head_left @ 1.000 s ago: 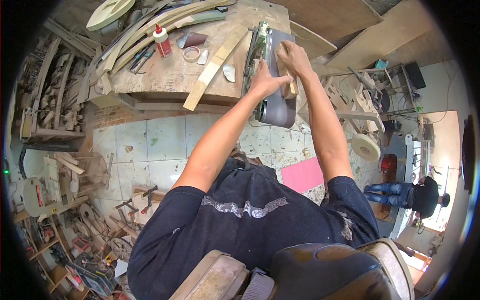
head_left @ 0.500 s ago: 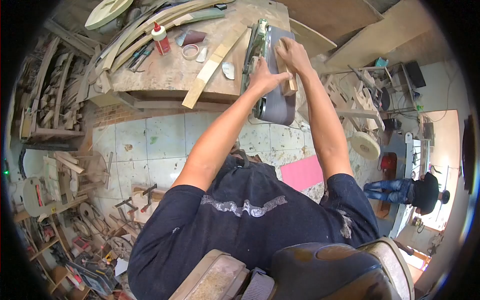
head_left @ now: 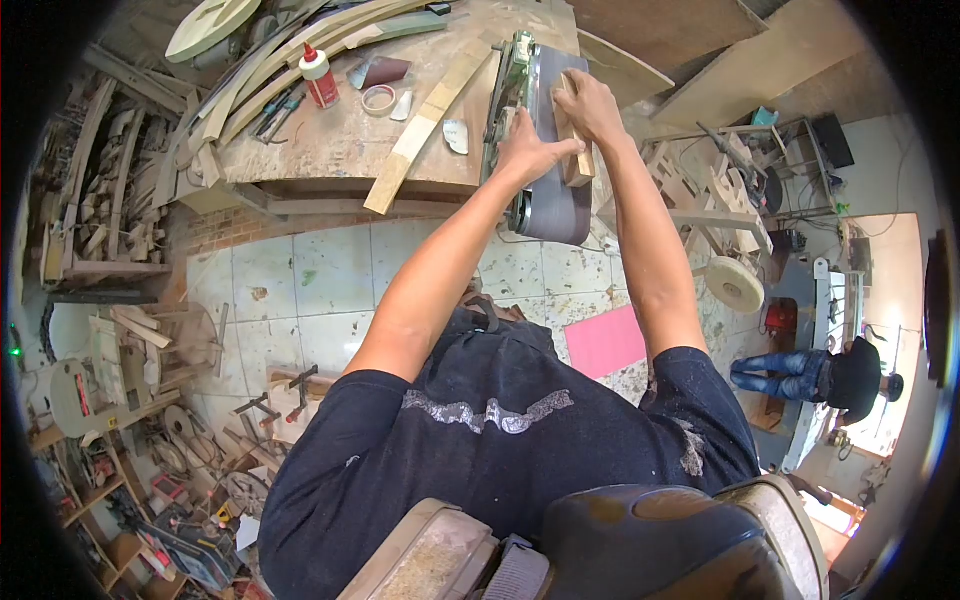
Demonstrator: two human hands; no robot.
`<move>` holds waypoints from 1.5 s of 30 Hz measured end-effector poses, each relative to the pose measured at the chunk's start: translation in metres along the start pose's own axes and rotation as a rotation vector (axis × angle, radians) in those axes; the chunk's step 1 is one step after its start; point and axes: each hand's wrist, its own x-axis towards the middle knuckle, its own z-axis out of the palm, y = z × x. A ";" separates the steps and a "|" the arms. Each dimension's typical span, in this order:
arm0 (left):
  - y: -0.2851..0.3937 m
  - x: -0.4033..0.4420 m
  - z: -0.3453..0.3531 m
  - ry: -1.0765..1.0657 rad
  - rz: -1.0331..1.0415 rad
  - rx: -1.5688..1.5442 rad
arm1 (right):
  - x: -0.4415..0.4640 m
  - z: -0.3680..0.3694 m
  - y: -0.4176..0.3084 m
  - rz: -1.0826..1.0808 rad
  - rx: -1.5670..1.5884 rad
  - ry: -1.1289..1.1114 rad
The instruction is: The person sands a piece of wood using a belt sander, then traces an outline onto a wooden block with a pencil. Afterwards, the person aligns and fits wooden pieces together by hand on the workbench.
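Observation:
A belt sander (head_left: 556,215) with a wide dark belt lies at the bench's right end. On the belt lies a narrow wooden block (head_left: 580,172), its length running along the belt. My right hand (head_left: 592,108) is closed round the block's far end, knuckles up. Spread over the sander's left side is my left hand (head_left: 528,155), its thumb stretched across the belt to touch the block. The left fingertips reach the sander's metal frame. The block's underside is hidden.
On the workbench (head_left: 330,150) are a long wooden strip (head_left: 428,130), a red-and-white glue bottle (head_left: 319,78), a tape roll (head_left: 379,99) and curved wood strips (head_left: 300,50). A pink sheet (head_left: 606,341) lies on the floor. Another person (head_left: 820,380) stands at far right.
The view has shifted slightly. Both hands and the wooden block keep nearly the same place on the sander.

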 end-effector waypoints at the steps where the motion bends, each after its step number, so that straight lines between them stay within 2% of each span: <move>1: -0.001 0.001 0.001 0.000 0.004 -0.003 | -0.001 0.000 0.001 0.001 0.002 0.006; 26: 0.004 -0.015 -0.001 -0.048 -0.031 0.040 | -0.014 -0.011 -0.004 0.052 -0.042 -0.057; 28: 0.008 -0.022 -0.003 -0.049 -0.026 0.117 | -0.017 -0.013 -0.007 0.058 -0.064 -0.094; 32: 0.008 -0.055 -0.016 -0.014 0.098 0.197 | -0.035 -0.023 -0.009 0.005 0.060 -0.137; 33: -0.003 -0.063 -0.022 0.033 0.255 0.054 | -0.043 -0.029 -0.007 0.001 0.122 -0.061; 37: 0.009 -0.102 -0.068 0.012 0.277 -0.532 | -0.072 -0.093 -0.073 0.474 1.403 -0.060; 38: 0.017 -0.109 -0.077 -0.011 0.274 -0.626 | -0.079 -0.092 -0.047 0.500 1.679 -0.128; 39: 0.013 -0.105 -0.072 0.042 0.359 -0.573 | -0.082 -0.089 -0.047 0.331 1.846 -0.104; 40: 0.020 -0.110 -0.074 -0.031 0.348 -0.570 | -0.087 -0.085 -0.056 0.150 2.001 -0.078; 43: 0.045 -0.135 -0.078 -0.192 0.350 -0.563 | -0.104 -0.095 -0.098 0.150 2.169 0.069; 45: 0.054 -0.150 -0.074 -0.369 0.266 -0.668 | -0.110 -0.092 -0.111 0.118 2.210 0.080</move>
